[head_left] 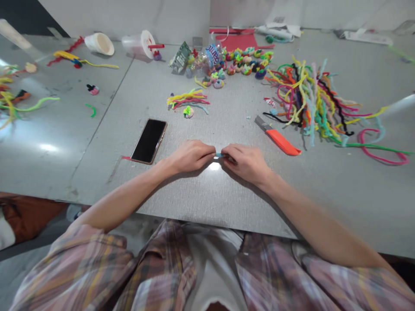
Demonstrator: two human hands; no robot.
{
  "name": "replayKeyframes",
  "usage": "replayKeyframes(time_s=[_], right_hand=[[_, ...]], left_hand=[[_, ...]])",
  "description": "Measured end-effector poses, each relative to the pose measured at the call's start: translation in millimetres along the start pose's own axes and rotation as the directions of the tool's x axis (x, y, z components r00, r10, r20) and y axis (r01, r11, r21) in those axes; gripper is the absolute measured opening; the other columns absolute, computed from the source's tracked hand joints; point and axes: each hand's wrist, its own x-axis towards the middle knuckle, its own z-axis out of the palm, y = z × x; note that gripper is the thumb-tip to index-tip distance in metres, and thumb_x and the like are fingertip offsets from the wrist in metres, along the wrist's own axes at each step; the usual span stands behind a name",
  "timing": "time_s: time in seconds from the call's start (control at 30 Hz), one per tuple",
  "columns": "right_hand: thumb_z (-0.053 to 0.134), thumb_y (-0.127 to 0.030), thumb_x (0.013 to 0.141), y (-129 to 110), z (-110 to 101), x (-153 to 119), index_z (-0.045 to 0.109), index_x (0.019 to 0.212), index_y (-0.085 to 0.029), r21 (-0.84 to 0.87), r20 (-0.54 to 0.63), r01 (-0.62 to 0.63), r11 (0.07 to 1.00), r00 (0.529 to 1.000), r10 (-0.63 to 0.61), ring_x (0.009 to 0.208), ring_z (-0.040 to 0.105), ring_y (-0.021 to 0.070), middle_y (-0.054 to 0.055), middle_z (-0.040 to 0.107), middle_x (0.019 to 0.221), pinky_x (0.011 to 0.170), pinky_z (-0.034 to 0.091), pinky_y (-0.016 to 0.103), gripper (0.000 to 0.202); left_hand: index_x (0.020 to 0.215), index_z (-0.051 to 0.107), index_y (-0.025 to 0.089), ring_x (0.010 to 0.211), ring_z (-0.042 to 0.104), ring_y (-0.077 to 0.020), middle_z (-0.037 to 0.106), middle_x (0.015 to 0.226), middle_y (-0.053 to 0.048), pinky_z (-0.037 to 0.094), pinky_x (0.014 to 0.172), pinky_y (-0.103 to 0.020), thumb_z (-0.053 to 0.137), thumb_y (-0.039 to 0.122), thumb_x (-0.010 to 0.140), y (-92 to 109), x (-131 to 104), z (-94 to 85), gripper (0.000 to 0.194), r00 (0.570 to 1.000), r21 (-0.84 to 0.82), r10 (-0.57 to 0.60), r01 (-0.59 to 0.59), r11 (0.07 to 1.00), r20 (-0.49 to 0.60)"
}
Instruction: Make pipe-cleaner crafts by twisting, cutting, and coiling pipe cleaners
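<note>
Between my two hands is a short piece of light blue pipe cleaner (pixel 219 155), just above the tabletop. My left hand (pixel 193 156) pinches its left end between thumb and fingers. The right end is gripped by my right hand (pixel 244 162), whose curled fingers hide part of it. A small bundle of cut pipe cleaners (pixel 189 100) lies beyond my left hand, with a little yellow-green and pale twisted piece (pixel 188 112) beside it. To the right of my right hand rests a utility knife (pixel 280 140) with an orange handle.
A phone (pixel 149 141) lies left of my left hand. A big tangled pile of pipe cleaners (pixel 313 101) spreads at the right. Toward the back are a row of small colourful twisted pieces (pixel 248 60), a plastic bottle (pixel 212 56), a green packet (pixel 180 57) and cups (pixel 99 44).
</note>
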Motion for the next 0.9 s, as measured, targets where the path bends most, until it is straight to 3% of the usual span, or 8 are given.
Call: replayKeyframes(time_s=[0.23,0.5,0.9], right_hand=[[0.063,-0.036,0.115,3,0,-1,0.076,0.116,-0.022,0.069,0.02,-0.039,0.997,0.999,0.038,0.085,0.071,0.0226,0.008,0.084,0.104,0.076,0.042,0.036,0.018],[0.064,-0.036,0.114,6,-1,1,0.076,0.115,-0.022,0.176,0.035,-0.043,0.983,0.999,0.037,0.089,0.073,0.0242,0.009,0.085,0.107,0.081,0.049,0.038,0.019],[0.064,-0.036,0.115,7,2,1,0.075,0.116,-0.023,0.141,0.049,-0.01,0.99,0.999,0.003,0.09,0.072,0.0237,0.008,0.083,0.107,0.081,0.047,0.038,0.018]], left_hand=[[0.13,0.073,0.021,0.082,0.074,-0.0233,0.08,0.09,-0.006,0.046,0.073,-0.035,0.052,0.05,0.121,-3,0,2.7,0.036,1.0,0.085,-0.016,0.018,0.996,-0.018],[0.113,0.073,0.022,0.087,0.076,-0.0201,0.082,0.095,-0.004,0.05,0.08,-0.034,0.051,0.032,0.121,-8,1,9.4,0.026,0.991,0.129,0.1,-0.089,0.988,-0.083],[0.105,0.074,0.02,0.081,0.076,-0.0207,0.083,0.091,-0.006,0.05,0.079,-0.037,0.042,0.043,0.125,-5,-1,7.1,0.045,0.994,0.153,0.091,-0.08,0.985,-0.068]])
